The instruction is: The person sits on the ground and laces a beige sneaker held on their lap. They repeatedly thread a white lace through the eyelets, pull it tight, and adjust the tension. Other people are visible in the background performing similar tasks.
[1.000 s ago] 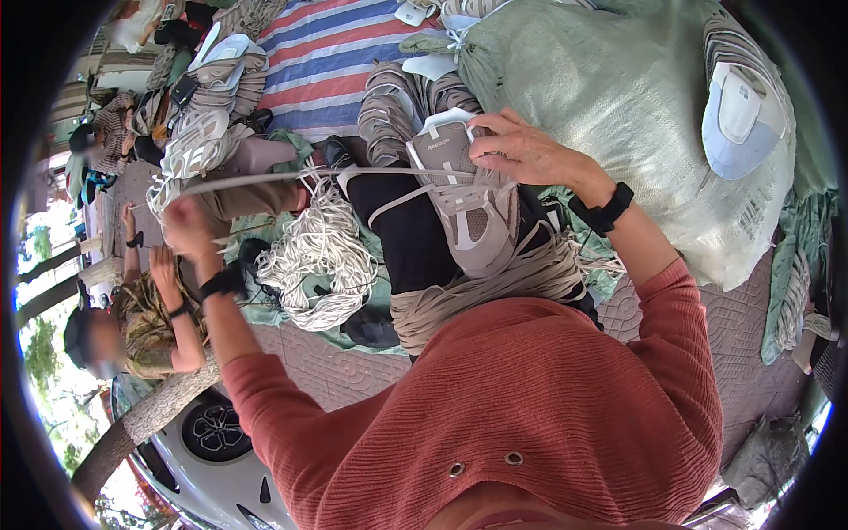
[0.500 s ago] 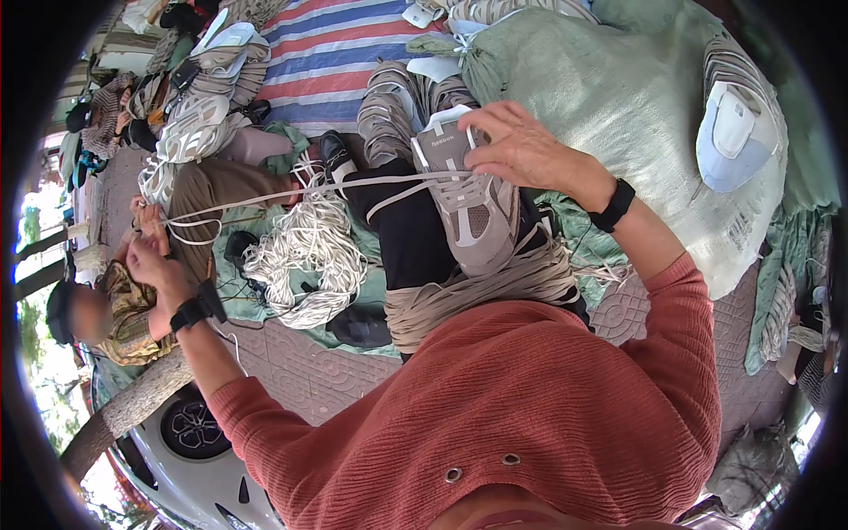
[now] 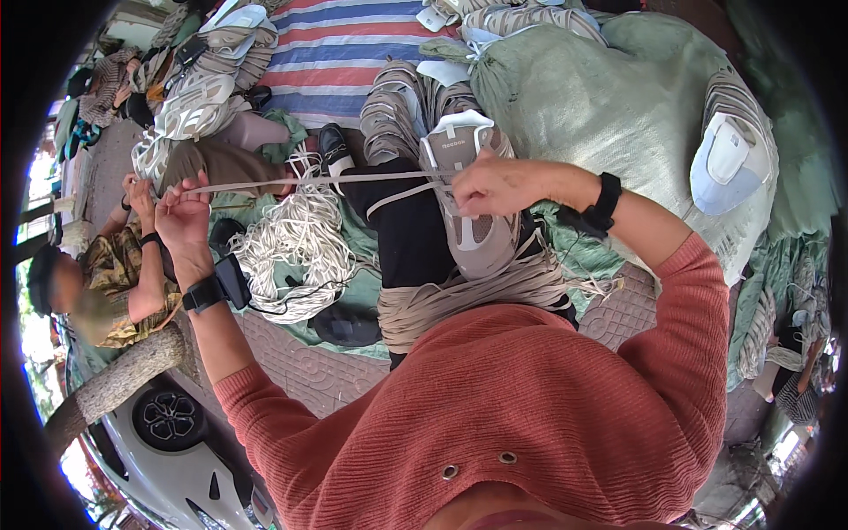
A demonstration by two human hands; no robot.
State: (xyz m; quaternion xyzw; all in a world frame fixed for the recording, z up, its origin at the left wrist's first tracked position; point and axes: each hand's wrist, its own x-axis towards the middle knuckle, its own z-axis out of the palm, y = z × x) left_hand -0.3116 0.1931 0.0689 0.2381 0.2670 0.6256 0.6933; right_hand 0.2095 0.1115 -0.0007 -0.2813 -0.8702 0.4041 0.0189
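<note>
A grey-beige sneaker upper [image 3: 481, 234] lies across my black-trousered thighs, its white-edged tongue facing away from me. From its eyelets a flat beige shoelace [image 3: 327, 180] runs nearly straight to the left. My left hand [image 3: 185, 221], palm partly turned up, grips the far part of that lace between curled fingers. At the lacing, my right hand [image 3: 499, 185] is closed, thumb and fingers pinching by the eyelets; its fingertips partly hide the lace there. A second stretch of lace loops over my thigh. Below the upper, a thick bundle of beige laces [image 3: 468, 296] lies across my lap.
A tangled heap of white laces [image 3: 296, 243] lies on green sheeting at left. Beyond it sits a co-worker [image 3: 115, 274]. Stacked uppers [image 3: 393, 110] stand ahead, near a striped sheet [image 3: 331, 57]. A large green sack [image 3: 609, 106] bulges at right, with more stacked uppers [image 3: 733, 146].
My left hand has moved up and slightly right, and the lace's hanging loop near it is gone. My right hand has come down from the tongue's side to the eyelets, its fingers now curled.
</note>
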